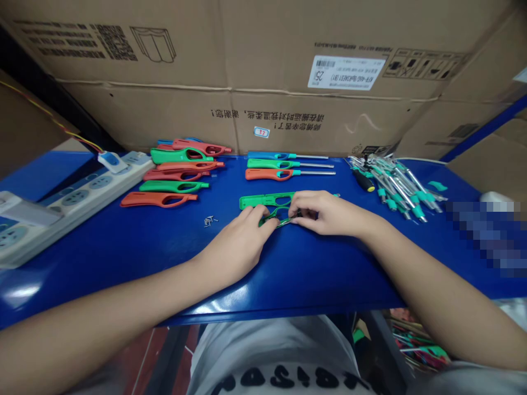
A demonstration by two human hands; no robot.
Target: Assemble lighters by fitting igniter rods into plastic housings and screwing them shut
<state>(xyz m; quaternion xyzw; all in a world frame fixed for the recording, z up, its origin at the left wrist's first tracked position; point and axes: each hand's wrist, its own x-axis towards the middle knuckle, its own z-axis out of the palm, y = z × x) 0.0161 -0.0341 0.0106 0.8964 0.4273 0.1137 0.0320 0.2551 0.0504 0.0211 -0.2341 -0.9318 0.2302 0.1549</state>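
Note:
Near the middle of the blue table, both hands are closed at a green lighter shell [280, 214]. My left hand [247, 233] grips the shell's left side between thumb and fingers. At the right end, my right hand [323, 213] pinches at the front of the same shell, where a bit of shiny metal shows; its fingertips partly hide the piece. Just behind them lies another green shell half [259, 201], its right end covered by my right hand. A few small metal screws [209, 221] lie loose left of my left hand.
Several red and green lighter handles [164, 199] lie at left, beside a power strip [78, 197]. Long-tubed lighters [269, 174] lie behind my hands. At right are a screwdriver [363, 178] and a pile of metal tubes [401, 189]. A carton [185, 109] walls the back.

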